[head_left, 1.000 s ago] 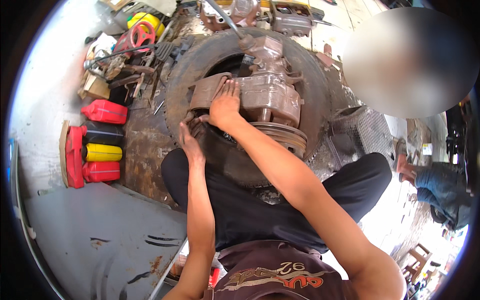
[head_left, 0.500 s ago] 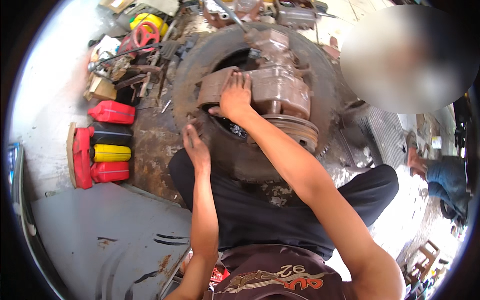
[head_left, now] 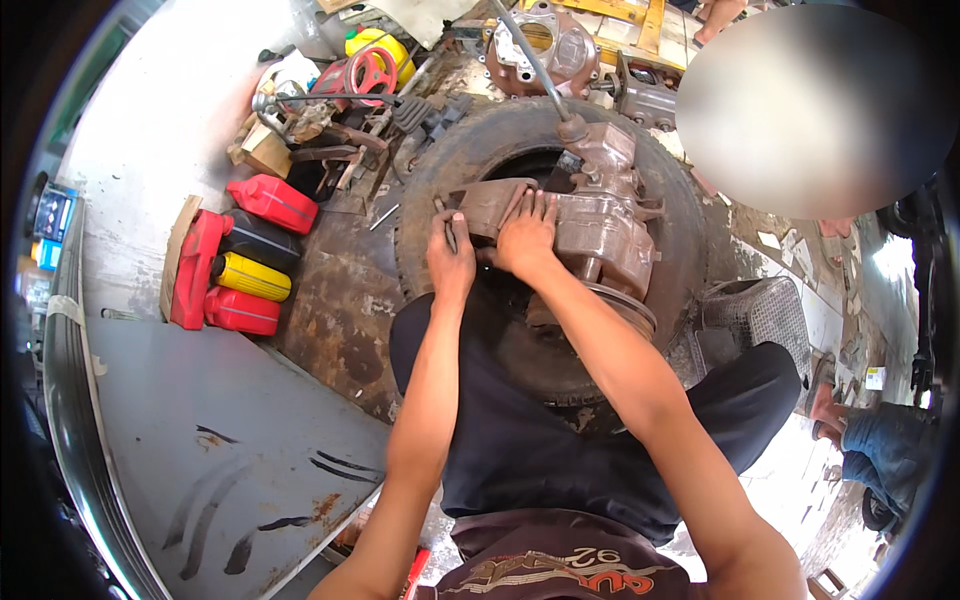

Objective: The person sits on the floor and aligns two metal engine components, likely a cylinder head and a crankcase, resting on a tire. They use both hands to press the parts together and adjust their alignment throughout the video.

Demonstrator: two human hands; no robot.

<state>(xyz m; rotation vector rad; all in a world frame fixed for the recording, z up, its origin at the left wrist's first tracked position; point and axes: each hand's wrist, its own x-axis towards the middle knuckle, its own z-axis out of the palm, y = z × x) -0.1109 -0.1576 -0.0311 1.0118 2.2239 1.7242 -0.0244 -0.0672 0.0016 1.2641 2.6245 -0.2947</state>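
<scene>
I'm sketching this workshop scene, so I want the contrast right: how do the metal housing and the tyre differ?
The metal housing is brown and blocky; the tyre is darker and ring-shaped. The housing sits on top, while the tyre lies flat beneath it. The tyre spreads wider than the housing. Both are in front of the seated person.

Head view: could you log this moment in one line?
metal casing: on tire | left hand: at casing's left end | right hand: atop casing
</scene>
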